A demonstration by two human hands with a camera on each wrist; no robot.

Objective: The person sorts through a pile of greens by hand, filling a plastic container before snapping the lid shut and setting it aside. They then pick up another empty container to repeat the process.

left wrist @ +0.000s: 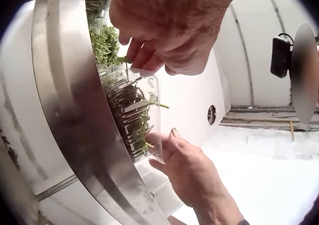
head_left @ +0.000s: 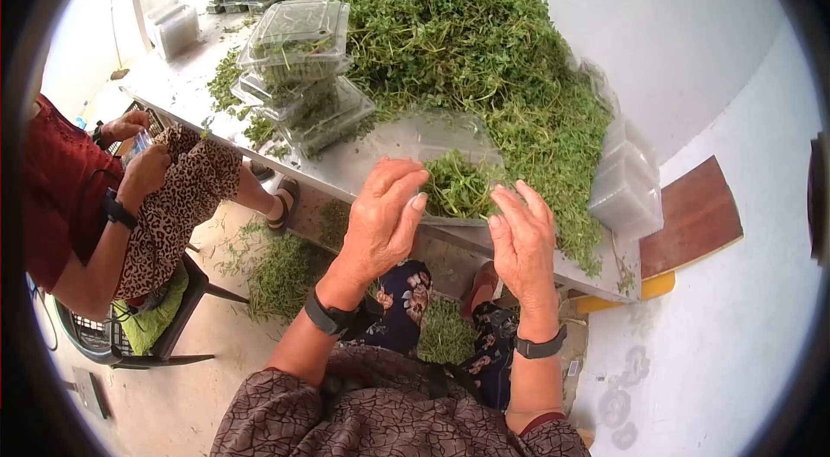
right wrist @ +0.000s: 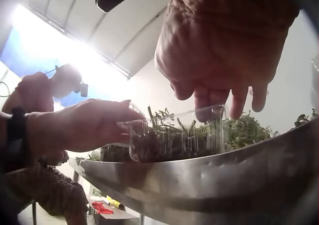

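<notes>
Plastic tray (head_left: 456, 221) meets table edge (head_left: 327, 186) between 2 hands (head_left: 380, 219) (head_left: 524, 242).

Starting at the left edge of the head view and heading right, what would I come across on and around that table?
Clear empty boxes → front stack of filled boxes → left hand → open box of greens → right hand → reddish-brown board
</notes>
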